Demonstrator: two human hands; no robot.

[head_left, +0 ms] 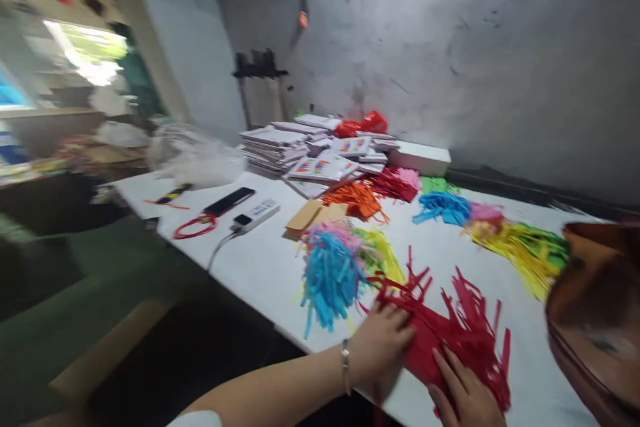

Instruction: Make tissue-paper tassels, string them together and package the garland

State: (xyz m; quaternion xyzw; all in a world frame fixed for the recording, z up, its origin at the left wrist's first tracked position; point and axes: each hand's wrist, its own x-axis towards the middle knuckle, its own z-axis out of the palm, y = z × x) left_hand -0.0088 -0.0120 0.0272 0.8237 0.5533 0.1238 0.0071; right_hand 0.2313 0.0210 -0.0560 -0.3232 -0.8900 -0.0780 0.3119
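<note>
Red fringed paper [430,333] lies in front of me at the near edge of the white table, its cut strips spreading away and to the right. My left hand [380,343], a bracelet on its wrist, curls its fingers over the left side of the sheet and grips it; the thumb is hidden. On the lower middle of the same paper my right hand [465,390] rests with fingers stretched out and slightly apart. Just beyond the left hand sits a bunch of blue fringed paper [333,273], with pink and yellow strips [385,257] behind it.
The white table [265,260] carries a phone [229,201], a power strip [256,215], brown card pieces [315,215] and stacked white packets [275,147]. Orange [357,199], blue [443,207] and yellow fringe bunches [515,247] lie farther back. A blurred brown object [595,320] stands at right.
</note>
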